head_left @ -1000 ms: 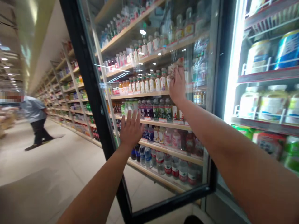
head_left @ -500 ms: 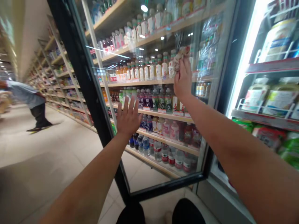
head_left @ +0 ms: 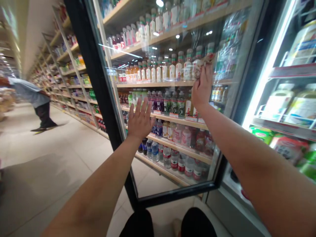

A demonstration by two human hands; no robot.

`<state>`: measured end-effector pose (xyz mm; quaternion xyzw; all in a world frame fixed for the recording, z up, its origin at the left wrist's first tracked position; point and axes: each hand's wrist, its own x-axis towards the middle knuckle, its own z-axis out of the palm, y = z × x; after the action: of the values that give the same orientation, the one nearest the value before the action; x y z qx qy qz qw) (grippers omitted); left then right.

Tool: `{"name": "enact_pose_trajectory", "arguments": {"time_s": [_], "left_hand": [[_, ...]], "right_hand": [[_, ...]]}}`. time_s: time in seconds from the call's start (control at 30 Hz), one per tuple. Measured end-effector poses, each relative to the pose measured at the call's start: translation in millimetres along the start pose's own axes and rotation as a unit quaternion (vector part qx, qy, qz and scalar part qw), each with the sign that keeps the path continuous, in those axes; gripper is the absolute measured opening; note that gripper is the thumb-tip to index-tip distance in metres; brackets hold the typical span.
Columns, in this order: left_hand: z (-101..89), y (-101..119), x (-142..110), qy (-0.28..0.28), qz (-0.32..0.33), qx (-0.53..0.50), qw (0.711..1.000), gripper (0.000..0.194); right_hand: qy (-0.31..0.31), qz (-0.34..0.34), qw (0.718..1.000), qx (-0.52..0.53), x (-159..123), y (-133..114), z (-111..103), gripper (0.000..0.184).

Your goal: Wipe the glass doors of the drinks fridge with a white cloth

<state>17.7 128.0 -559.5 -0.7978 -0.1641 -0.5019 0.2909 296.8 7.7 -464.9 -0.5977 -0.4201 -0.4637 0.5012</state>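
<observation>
A glass cooler door (head_left: 170, 194) with a black frame stands swung out in front of me. My right hand (head_left: 202, 89) presses a crumpled cloth (head_left: 201, 67), pale with reddish-brown patches, against the upper right part of the glass. Its fingers point upward over the cloth. Lower and to the left, my left hand (head_left: 140, 121) is spread flat, palm toward the glass, with nothing in it. Whether that palm touches the pane I cannot tell for certain. Through the glass show shelves of bottled drinks (head_left: 175, 70).
The lit cooler (head_left: 283, 123) on the right holds large bottles and bagged goods on racks. Long store shelves (head_left: 74, 72) run along the left. A person (head_left: 40, 102) bends forward in the aisle. Beneath the door are tiled floor (head_left: 74, 158) and my knees (head_left: 138, 223).
My right hand has slid with the cloth slightly right and down across the glass. My left hand stays spread in about the same place. The camera view has turned a little left.
</observation>
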Motion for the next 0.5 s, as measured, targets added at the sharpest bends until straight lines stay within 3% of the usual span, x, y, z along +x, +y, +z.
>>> {"name": "enact_pose_trajectory", "arguments": {"time_s": [0.1, 0.17, 0.23, 0.4, 0.5], "left_hand": [[-0.5, 1.2, 0.3, -0.001, 0.002, 0.007, 1.0, 0.071], [-0.8, 1.8, 0.5, -0.003, 0.001, 0.007, 1.0, 0.071], [-0.6, 1.7, 0.5, -0.002, 0.004, 0.009, 1.0, 0.07], [1.0, 0.2, -0.6, 0.015, 0.011, 0.028, 0.999, 0.066], [1.1, 0.6, -0.9, 0.015, 0.012, 0.03, 0.999, 0.065]], "right_hand": [[0.011, -0.022, 1.0, -0.012, -45.5, 4.1, -3.8, 0.062], [0.015, -0.013, 1.0, -0.02, -59.1, 8.9, -4.7, 0.06], [0.022, 0.0, 1.0, -0.019, -41.7, 13.5, -2.9, 0.059], [0.027, 0.028, 0.999, 0.014, 49.8, 13.9, 1.4, 0.058], [0.014, -0.001, 1.0, 0.025, 41.0, 4.5, -2.1, 0.058]]}}
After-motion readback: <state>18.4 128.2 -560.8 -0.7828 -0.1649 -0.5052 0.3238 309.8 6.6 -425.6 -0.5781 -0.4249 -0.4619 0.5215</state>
